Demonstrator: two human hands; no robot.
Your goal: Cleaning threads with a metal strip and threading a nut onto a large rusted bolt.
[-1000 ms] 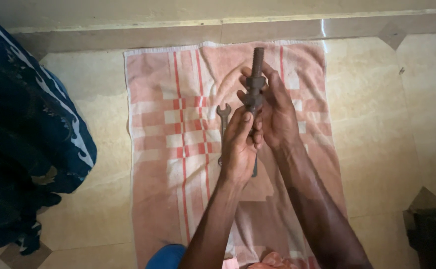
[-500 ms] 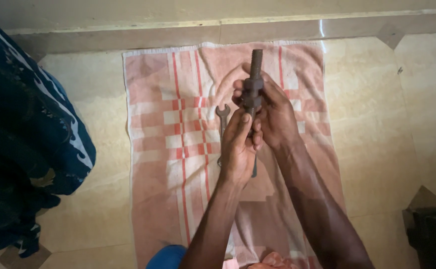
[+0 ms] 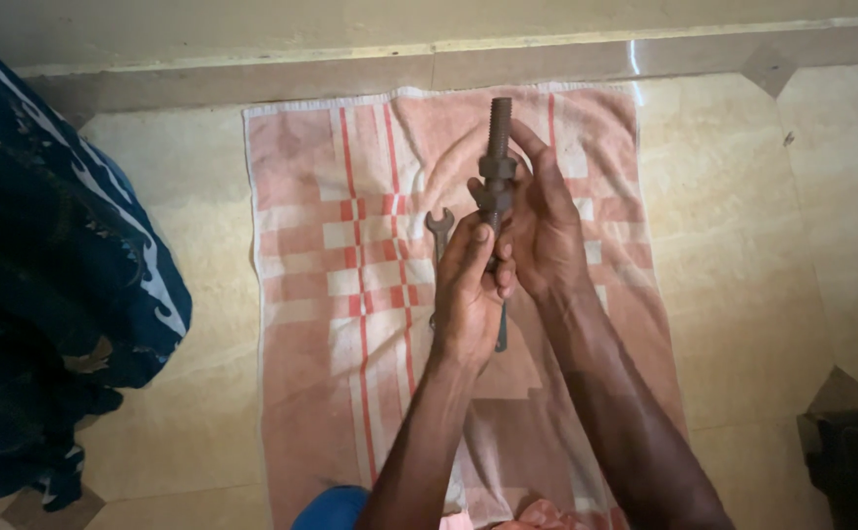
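Both hands meet over the middle of a pink-and-white checked towel (image 3: 350, 294) spread flat on a pale stone floor (image 3: 743, 245). Between them stands a large rusty threaded bolt (image 3: 499, 118), raised above the towel with its threaded end pointing toward 12 o'clock. A dark hex nut (image 3: 496, 169) sits on the threads partway down the shaft.

The left hand (image 3: 468, 290) is curled around the lower part of the bolt, its fingers wrapped close and its thumb up along the shaft. The right hand (image 3: 546, 240) lies against the bolt from the 3 o'clock side, with its fingers reaching up beside the nut; whether it truly clamps the nut or only rests on it cannot be made out.

On the towel, just at 9 o'clock from the left hand, lies an open-ended spanner (image 3: 439, 224), its forked head toward 12 o'clock and most of its handle hidden beneath the wrist. A thin dark end of a tool (image 3: 501, 334) shows below the hands, at 6 o'clock.

At 9 o'clock, well apart from the towel, is a heap of dark blue patterned cloth (image 3: 46, 294). A dark object (image 3: 856, 461) sits at the 4 o'clock corner.
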